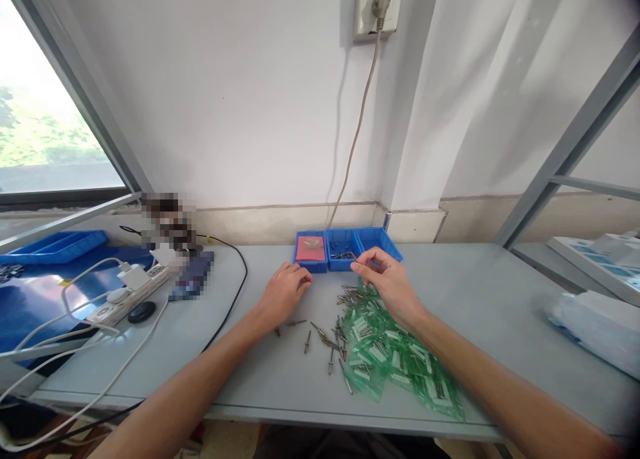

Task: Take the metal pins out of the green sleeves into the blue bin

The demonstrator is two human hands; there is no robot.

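Observation:
My left hand [286, 291] rests low over the table, fingers curled in toward the thumb, just in front of the blue bin [296, 267] with a red card [311, 249] in it. Whatever its fingers hold, if anything, is hidden. My right hand [393, 284] pinches thumb and forefinger together at the front of the middle blue bin [343, 268]; I cannot make out anything between the tips. Several pop rivets [344, 255] lie in that middle bin. Loose rivets [307, 341] are scattered between my forearms, beside a heap of green plastic bags [377, 352] with rivets and white pieces inside.
A third blue bin [377, 242] adjoins on the right. Leftward are a power strip [127, 292] with plugs and cables, a black mouse-like object [142, 312] and a blue tray [55, 247]. At right lies a plastic-wrapped package [595, 329]. A cord [361, 125] hangs behind the bins.

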